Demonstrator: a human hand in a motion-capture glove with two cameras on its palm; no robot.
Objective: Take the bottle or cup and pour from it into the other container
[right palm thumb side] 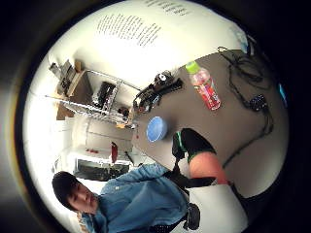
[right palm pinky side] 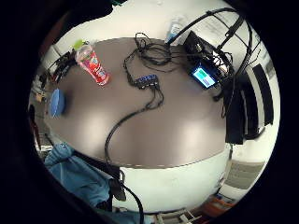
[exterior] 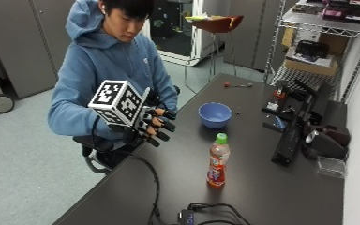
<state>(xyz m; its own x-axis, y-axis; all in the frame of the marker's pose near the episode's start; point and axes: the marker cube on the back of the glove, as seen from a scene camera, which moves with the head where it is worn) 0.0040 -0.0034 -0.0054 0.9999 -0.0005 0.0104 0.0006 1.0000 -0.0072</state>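
Dark table (exterior: 280, 187), seated person in blue hoodie (exterior: 99, 65) at its edge.

Bottle (exterior: 218, 160): upright near table's middle, green cap, red label, reddish drink inside. Untouched.

Bowl (exterior: 215, 115): blue, upright, beyond bottle toward table's far end, well apart from it.

Right hand (exterior: 152, 124): black glove, raised above table edge in front of chest, fingers loosely extended toward bottle, holding nothing, well apart from bottle and bowl.

Black cable (exterior: 152, 187): trailing from hand along table to small hub (exterior: 186, 216) at near end.

Black devices (exterior: 298, 126): ranged along wall side of table.

Wire shelf (exterior: 317, 42): behind table, with boxes.

Palm views: bottle (right palm pinky side: 92, 64) (right palm thumb side: 205, 86) and bowl (right palm pinky side: 56, 102) (right palm thumb side: 156, 128) standing apart on table.
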